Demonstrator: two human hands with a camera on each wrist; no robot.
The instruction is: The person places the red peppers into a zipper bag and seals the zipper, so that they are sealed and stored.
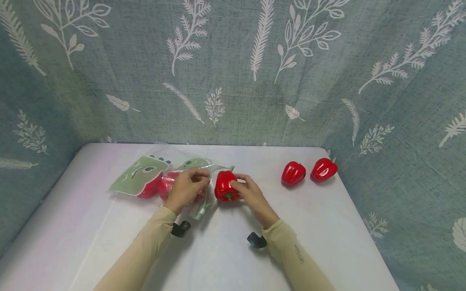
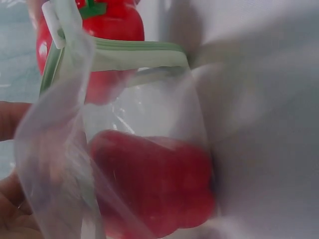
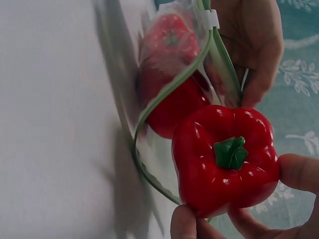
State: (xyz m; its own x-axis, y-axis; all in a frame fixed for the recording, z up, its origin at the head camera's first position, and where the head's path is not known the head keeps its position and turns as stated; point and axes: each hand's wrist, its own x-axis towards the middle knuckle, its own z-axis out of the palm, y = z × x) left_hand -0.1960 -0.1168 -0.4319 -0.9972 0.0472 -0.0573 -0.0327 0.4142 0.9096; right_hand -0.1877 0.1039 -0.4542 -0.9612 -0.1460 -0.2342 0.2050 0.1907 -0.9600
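Note:
A clear zip bag [image 1: 132,176] with a green cartoon print lies on its side, holding several red bell peppers [image 2: 154,184]. My left hand [image 1: 187,188] pinches the edge of the bag's mouth, which gapes to the right. Its green zip strip and white slider [image 3: 212,19] show in the right wrist view. Between thumb and fingers, my right hand [image 1: 254,200] holds another red bell pepper [image 1: 225,186] at the bag's mouth, its green stem facing me. Whether part of that pepper is inside the mouth I cannot tell.
Two more red bell peppers, one [image 1: 293,174] nearer and one [image 1: 323,170] by the corner, rest at the right of the white table [image 1: 225,258]. A leaf-patterned blue-green cloth [image 1: 233,101] hangs behind and beside the table. Both wrists carry small black cameras [image 1: 256,240].

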